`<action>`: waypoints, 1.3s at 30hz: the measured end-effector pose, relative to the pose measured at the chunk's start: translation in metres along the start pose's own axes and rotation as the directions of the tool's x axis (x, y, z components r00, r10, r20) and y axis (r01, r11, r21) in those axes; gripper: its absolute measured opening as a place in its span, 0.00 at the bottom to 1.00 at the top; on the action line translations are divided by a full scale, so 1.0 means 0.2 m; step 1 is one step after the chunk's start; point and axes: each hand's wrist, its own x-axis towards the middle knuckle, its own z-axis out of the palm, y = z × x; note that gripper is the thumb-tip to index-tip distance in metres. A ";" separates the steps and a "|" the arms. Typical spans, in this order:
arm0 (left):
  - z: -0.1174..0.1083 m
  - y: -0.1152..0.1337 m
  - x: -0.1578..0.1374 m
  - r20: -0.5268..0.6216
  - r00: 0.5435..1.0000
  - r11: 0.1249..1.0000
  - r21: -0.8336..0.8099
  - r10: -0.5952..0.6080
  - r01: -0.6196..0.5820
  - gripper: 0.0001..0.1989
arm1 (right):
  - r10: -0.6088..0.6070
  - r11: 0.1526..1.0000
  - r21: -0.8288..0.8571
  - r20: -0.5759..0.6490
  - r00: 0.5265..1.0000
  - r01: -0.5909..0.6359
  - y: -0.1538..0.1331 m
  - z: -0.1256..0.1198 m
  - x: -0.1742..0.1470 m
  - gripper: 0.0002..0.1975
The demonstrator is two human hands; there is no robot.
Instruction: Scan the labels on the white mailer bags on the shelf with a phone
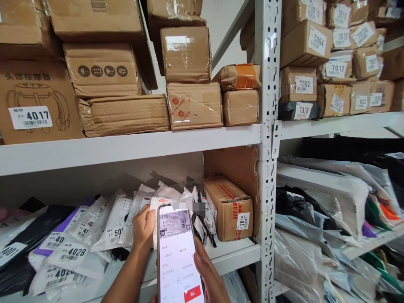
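Note:
My right hand (206, 269) holds a smartphone (178, 252) upright at the bottom centre; its screen shows a scanned label above a white form with a red button. My left hand (143, 227) reaches past the phone to the lower shelf and grips a white poly mailer parcel (164, 204) that stands among other white bags. To the right of the phone sits a brown taped carton labelled 7015 (229, 206).
A white metal shelf board (132, 147) carries stacked cardboard boxes, one labelled 4017 (30, 118). A perforated upright post (267, 139) divides the racks. Numbered boxes (304, 84) fill the right upper shelf; grey and black mailer bags (318, 210) pile below. Labelled bags (72, 252) lie at the left.

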 end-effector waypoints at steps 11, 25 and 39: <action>-0.01 -0.07 0.00 0.030 0.999 1.000 0.008 0.023 -0.023 0.16 | -0.063 0.990 -0.127 -0.015 0.998 0.060 -0.01 -0.03 0.00 0.39; -0.01 -0.06 0.01 -0.013 0.996 0.996 0.000 0.090 -0.090 0.16 | -0.066 0.994 -0.085 0.093 0.993 0.074 0.02 -0.06 -0.01 0.31; 0.00 0.01 0.00 -0.102 0.993 0.997 -0.052 0.056 -0.062 0.14 | -0.043 0.996 -0.067 0.198 0.979 0.058 0.00 -0.11 -0.15 0.55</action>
